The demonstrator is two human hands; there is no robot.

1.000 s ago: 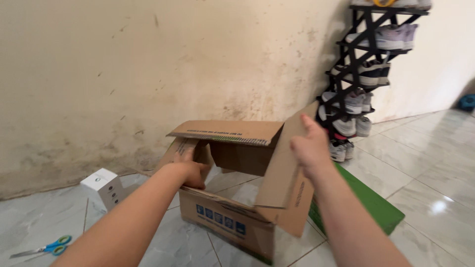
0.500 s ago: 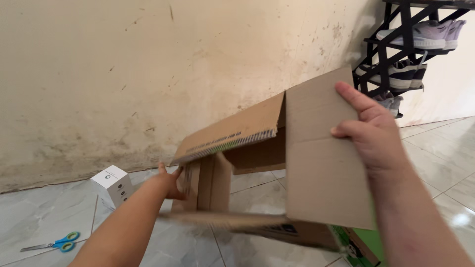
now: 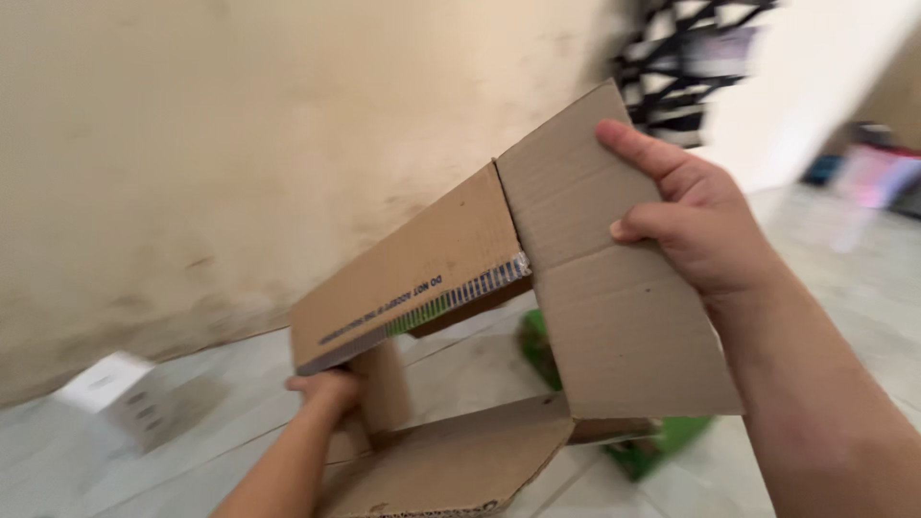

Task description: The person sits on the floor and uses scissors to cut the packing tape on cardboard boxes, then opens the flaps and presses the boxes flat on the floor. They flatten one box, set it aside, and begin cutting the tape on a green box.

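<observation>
Gripping cardboard box (image 3: 614,317): right hand (image 3: 696,225) fingers clamp side panel, left hand (image 3: 331,391) fingers clasp inner flap.

Soft, even daylight fills the scene, brightest at the upper right, where the far wall washes out to near white. Motion blur smears the shoe rack (image 3: 696,67), the small white box (image 3: 129,398) and the wall; the cardboard box (image 3: 595,288) and right hand (image 3: 700,216) stay fairly sharp. Shadows are faint.
</observation>
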